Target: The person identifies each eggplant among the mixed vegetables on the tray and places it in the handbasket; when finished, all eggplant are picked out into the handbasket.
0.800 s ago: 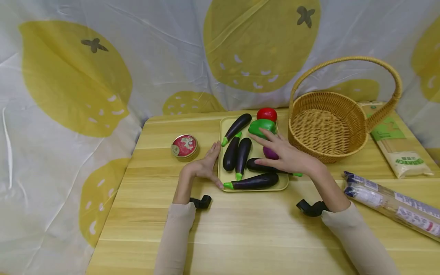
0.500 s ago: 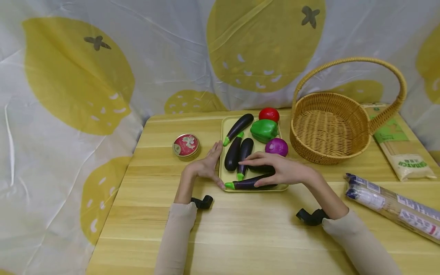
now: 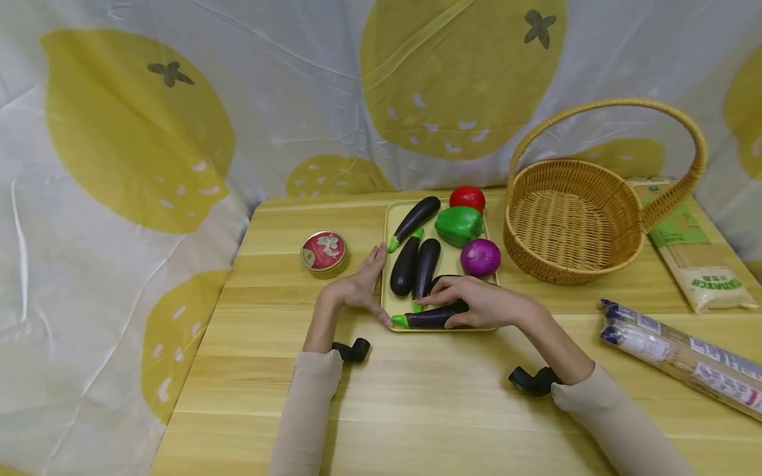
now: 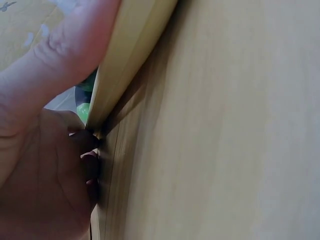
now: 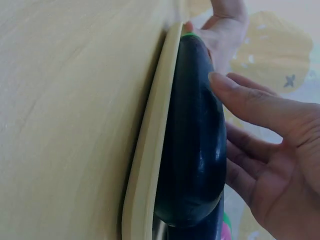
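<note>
A cream tray (image 3: 394,213) holds several eggplants, a green bell pepper (image 3: 459,226) and a purple onion (image 3: 480,257); a red tomato (image 3: 467,198) is at its back right corner. My left hand (image 3: 354,285) rests against the tray's left side, fingers extended, thumb at the front corner. Over the front eggplant (image 3: 430,318) my right hand (image 3: 489,302) has come down, thumb on the near side and fingers beyond. In the right wrist view the thumb is by the upper edge of that eggplant (image 5: 192,135); the fingertips are hidden behind it.
A wicker basket (image 3: 634,231) with a tall handle stands right of the tray. Behind it lies a packet of noodles (image 3: 684,244), and long wrapped packages (image 3: 678,350) lie in front. A round red tin (image 3: 324,252) sits left of the tray.
My right hand has moved from above the onion and pepper toward the front of the tray and down over the front eggplant. My left hand stays at the tray's edge.
</note>
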